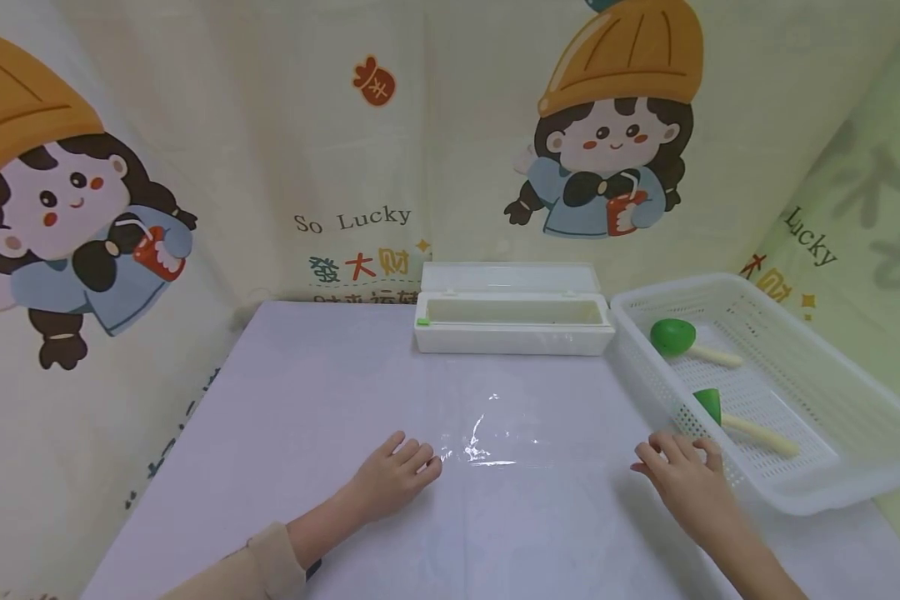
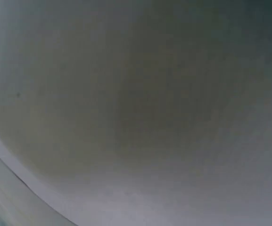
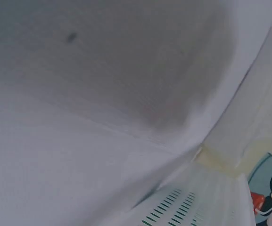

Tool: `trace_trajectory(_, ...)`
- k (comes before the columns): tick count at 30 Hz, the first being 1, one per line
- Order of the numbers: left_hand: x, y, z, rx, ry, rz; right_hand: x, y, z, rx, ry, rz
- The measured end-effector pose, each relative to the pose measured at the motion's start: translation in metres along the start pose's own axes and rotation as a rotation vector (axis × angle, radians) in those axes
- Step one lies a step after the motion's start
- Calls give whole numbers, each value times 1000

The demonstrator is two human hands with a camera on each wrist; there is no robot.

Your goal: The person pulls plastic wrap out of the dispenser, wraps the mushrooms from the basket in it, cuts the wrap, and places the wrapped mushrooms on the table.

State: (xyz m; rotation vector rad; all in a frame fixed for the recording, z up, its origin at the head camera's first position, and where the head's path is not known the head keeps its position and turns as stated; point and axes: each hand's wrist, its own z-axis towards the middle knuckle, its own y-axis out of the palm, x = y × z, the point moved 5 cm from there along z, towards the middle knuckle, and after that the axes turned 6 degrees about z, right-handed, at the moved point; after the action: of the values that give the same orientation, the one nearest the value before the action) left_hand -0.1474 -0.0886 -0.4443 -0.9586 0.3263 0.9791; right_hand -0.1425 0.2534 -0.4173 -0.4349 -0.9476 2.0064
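Observation:
In the head view my left hand (image 1: 396,477) is at the middle of the white table, its fingers loosely bent and holding nothing. My right hand (image 1: 682,477) hangs beside the near left side of a white perforated basket (image 1: 832,492), fingers loosely curled with nothing in them. Inside the basket lie two green-headed things with pale handles: a farther one with a rounded head (image 1: 672,337) and a nearer one (image 1: 757,435) whose head is partly hidden by the rim. The left wrist view shows only a blurred, shadowed surface.
A long white box (image 1: 513,339) stands at the back of the table with its lid (image 1: 508,277) raised and a small green piece (image 1: 423,322) at its left front edge. Behind the table hangs a printed curtain (image 1: 270,125). The tabletop (image 1: 330,375) spreads between box and hands.

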Motion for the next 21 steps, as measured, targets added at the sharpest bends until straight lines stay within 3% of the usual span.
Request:
trace_trajectory(10,19,16,-9,-67,88,-10,-1,31,-19,-225,-14,-26)
trace_trajectory(16,27,23,-13,-180,86,-74,0,38,-24,-285,-58,-34)
trace_trajectory(21,31,30,-15,-236,78,-99,0,42,-29,-320,-80,-36)
